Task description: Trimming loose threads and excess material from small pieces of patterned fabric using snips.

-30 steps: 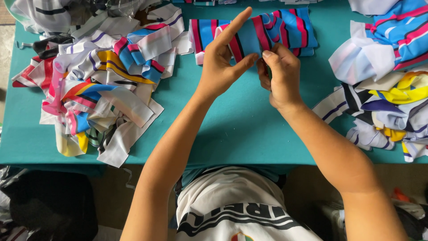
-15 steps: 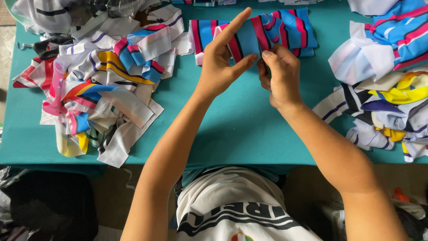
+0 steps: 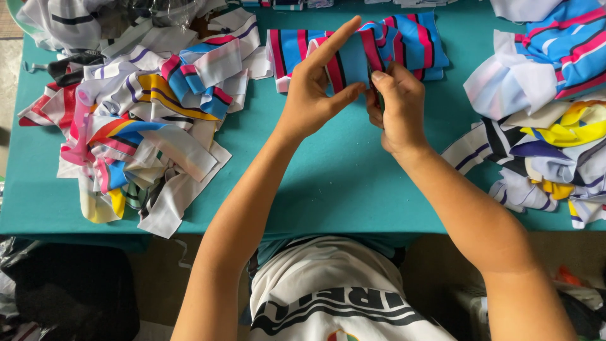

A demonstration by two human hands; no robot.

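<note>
My left hand (image 3: 312,95) and my right hand (image 3: 398,107) together pinch a small striped fabric piece (image 3: 352,63), blue with pink and black bands, held just above the teal table (image 3: 341,177). The left index finger points up along its edge. Behind it a flat stack of similar striped pieces (image 3: 404,38) lies on the table's far side.
A loose heap of striped cloth scraps (image 3: 139,120) covers the table's left part. Another heap of cloth pieces (image 3: 549,120) lies at the right. A black bag (image 3: 69,290) sits on the floor at lower left.
</note>
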